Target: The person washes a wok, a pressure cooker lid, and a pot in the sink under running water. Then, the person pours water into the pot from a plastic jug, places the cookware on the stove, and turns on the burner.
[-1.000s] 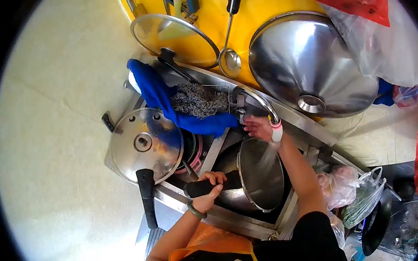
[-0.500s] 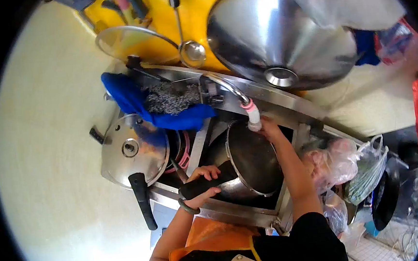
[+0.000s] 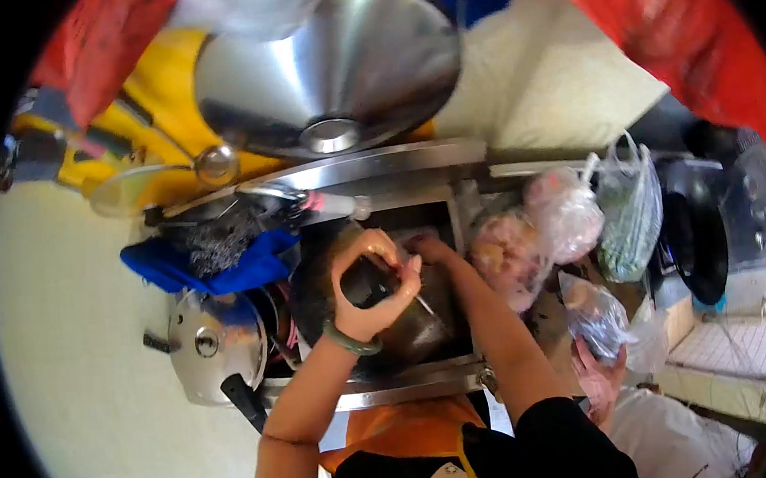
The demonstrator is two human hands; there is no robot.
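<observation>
My left hand (image 3: 370, 286), with a green bangle at its wrist, is above the sink (image 3: 439, 213). Its fingers and thumb curl into a ring, their tips close together; whether something small is pinched there I cannot make out. My right hand (image 3: 430, 248) reaches into the sink just beyond the left fingertips. Its fingers are mostly hidden. Below both hands lies a dark metal pan (image 3: 408, 339), partly covered by my left hand and wrist. A tap (image 3: 338, 205) with a pink band and white end points over the sink's back edge.
A pressure cooker (image 3: 212, 340) and a blue cloth (image 3: 248, 273) are at left. A large metal wok lid (image 3: 327, 74) leans behind. Bags of food (image 3: 568, 213) stand right of the sink. Another person's hand (image 3: 599, 373) touches a clear plastic bag (image 3: 595, 317).
My left hand has let go of the pan's black handle and moved over the sink. My right hand has left the pan's rim. Another person's hand has appeared at right. The view has turned.
</observation>
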